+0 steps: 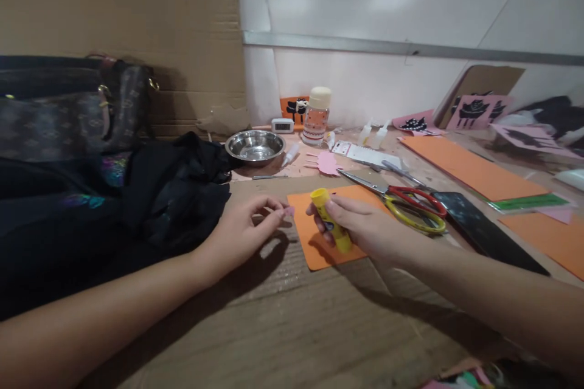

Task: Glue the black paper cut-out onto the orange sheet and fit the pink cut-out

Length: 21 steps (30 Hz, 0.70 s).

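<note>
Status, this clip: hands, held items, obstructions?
Left grip pinches small pink paper scrap. Right grip holds yellow plastic glue stick over orange paper sheet. Red-and-yellow-handled scissors close by.

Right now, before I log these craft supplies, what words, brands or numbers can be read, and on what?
Nothing can be read for certain.
Glue stick in the right hand: dark label, blurred.
Small white device: screen too small to read.
Bottle: printed pattern, no legible words.
White card: print too small.
Bag: repeating monogram, blurred.
Pink scrap in the left hand: no print visible.
</note>
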{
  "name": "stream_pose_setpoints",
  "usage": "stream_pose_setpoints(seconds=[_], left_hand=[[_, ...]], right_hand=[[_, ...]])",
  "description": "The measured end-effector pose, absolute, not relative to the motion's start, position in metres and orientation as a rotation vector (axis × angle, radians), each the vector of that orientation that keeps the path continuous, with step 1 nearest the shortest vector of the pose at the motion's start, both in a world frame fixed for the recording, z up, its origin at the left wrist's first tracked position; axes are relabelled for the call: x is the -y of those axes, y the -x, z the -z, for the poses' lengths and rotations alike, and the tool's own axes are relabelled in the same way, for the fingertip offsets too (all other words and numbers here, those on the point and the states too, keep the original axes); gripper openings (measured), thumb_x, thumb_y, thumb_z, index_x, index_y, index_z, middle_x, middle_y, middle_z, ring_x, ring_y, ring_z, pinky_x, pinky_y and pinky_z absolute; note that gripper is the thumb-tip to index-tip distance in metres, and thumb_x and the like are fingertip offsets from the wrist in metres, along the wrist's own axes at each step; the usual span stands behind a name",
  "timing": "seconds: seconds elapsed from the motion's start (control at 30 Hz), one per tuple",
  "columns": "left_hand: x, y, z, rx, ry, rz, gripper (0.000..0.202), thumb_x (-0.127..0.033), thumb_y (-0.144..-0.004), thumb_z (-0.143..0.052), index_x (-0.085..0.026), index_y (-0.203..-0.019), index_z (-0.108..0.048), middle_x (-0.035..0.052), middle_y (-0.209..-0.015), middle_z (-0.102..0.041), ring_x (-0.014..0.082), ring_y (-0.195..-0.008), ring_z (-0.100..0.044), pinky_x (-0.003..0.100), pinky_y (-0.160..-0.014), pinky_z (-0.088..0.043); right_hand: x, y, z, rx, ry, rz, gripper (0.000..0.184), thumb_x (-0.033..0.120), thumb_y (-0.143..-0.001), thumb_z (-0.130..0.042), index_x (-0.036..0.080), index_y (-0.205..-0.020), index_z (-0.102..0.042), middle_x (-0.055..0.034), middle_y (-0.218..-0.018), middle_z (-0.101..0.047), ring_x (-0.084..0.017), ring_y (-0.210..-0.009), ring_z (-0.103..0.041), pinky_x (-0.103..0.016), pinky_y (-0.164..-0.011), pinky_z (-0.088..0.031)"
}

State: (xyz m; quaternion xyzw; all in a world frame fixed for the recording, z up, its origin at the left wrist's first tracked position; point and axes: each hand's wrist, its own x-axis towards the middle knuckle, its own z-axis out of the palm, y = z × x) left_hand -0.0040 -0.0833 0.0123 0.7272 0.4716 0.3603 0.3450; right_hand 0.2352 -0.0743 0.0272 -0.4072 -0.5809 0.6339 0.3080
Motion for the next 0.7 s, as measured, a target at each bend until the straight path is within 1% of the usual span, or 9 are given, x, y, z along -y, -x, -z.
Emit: stream_pose_setpoints(seconds=[0.07, 0.13, 0.2, 0.3, 0.4, 0.5, 0.6, 0.7], left_hand=[[0.083, 0.012, -0.010, -1.274, -1.909, -0.917, 0.025, -0.043, -0.096, -0.056, -0.021, -0.088, -0.066, 0.0050, -0.100, -0.077, 0.0232, -0.096, -0.071, 0.035, -0.085, -0.054], [0.083, 0.018, -0.006, -1.286, -1.936, -0.912, 0.024, -0.042, -0.095, -0.057, -0.021, -0.089, -0.068, 0.0051, -0.099, -0.076, 0.0233, -0.095, -0.070, 0.036, -0.088, -0.052], [0.083, 0.022, -0.004, -1.289, -1.958, -0.915, 0.023, -0.040, -0.095, -0.057, -0.021, -0.090, -0.068, 0.0050, -0.100, -0.076, 0.0230, -0.096, -0.069, 0.036, -0.090, -0.051], [0.081, 0.023, -0.003, -1.298, -1.982, -0.913, 0.020, -0.037, -0.094, -0.057, -0.021, -0.090, -0.069, 0.0039, -0.097, -0.075, 0.0221, -0.092, -0.068, 0.035, -0.086, -0.050], [0.079, 0.021, -0.004, -1.301, -1.987, -0.902, 0.020, -0.036, -0.094, -0.057, -0.021, -0.089, -0.069, 0.0028, -0.093, -0.075, 0.0212, -0.087, -0.067, 0.033, -0.081, -0.049], [0.078, 0.021, -0.004, -1.298, -1.989, -0.899, 0.020, -0.036, -0.093, -0.057, -0.021, -0.089, -0.069, 0.0026, -0.093, -0.075, 0.0213, -0.088, -0.068, 0.033, -0.082, -0.049], [0.078, 0.022, -0.003, -1.295, -1.994, -0.895, 0.020, -0.036, -0.093, -0.057, -0.021, -0.088, -0.068, 0.0033, -0.095, -0.075, 0.0219, -0.091, -0.068, 0.034, -0.084, -0.049], [0.079, 0.022, -0.003, -1.286, -1.997, -0.885, 0.021, -0.037, -0.094, -0.056, -0.021, -0.088, -0.069, 0.0037, -0.097, -0.075, 0.0218, -0.093, -0.068, 0.034, -0.087, -0.049]], right_hand=[[0.073, -0.216, -0.026, 1.459, 1.016, -1.765, 0.049, 0.068, -0.084, -0.067, 0.020, -0.088, -0.064, 0.0017, -0.071, -0.058, -0.011, -0.055, -0.052, -0.023, -0.049, -0.040], [0.070, -0.201, -0.024, 1.373, 0.941, -1.835, 0.048, 0.066, -0.086, -0.066, 0.019, -0.080, -0.060, 0.0039, -0.064, -0.054, -0.008, -0.046, -0.044, -0.021, -0.043, -0.034], [0.065, -0.192, -0.018, 1.288, 0.867, -1.881, 0.046, 0.064, -0.087, -0.067, 0.019, -0.082, -0.061, 0.0040, -0.064, -0.055, -0.008, -0.046, -0.044, -0.020, -0.044, -0.035], [0.059, -0.189, -0.007, 1.226, 0.817, -1.911, 0.044, 0.058, -0.080, -0.076, 0.019, -0.096, -0.066, 0.0011, -0.074, -0.063, -0.010, -0.055, -0.053, -0.022, -0.051, -0.044], [0.059, -0.191, 0.002, 1.228, 0.810, -1.903, 0.043, 0.053, -0.075, -0.082, 0.018, -0.097, -0.067, -0.0011, -0.080, -0.066, -0.012, -0.060, -0.056, -0.025, -0.056, -0.047], [0.063, -0.191, 0.006, 1.228, 0.785, -1.870, 0.040, 0.052, -0.078, -0.081, 0.020, -0.093, -0.064, 0.0009, -0.076, -0.065, -0.010, -0.057, -0.054, -0.024, -0.055, -0.044], [0.067, -0.190, 0.006, 1.225, 0.763, -1.846, 0.039, 0.053, -0.082, -0.077, 0.021, -0.091, -0.058, 0.0057, -0.070, -0.057, -0.008, -0.051, -0.047, -0.022, -0.050, -0.037], [0.070, -0.188, 0.005, 1.238, 0.769, -1.819, 0.037, 0.053, -0.087, -0.073, 0.021, -0.089, -0.056, 0.0076, -0.067, -0.052, -0.006, -0.048, -0.044, -0.020, -0.047, -0.033]])
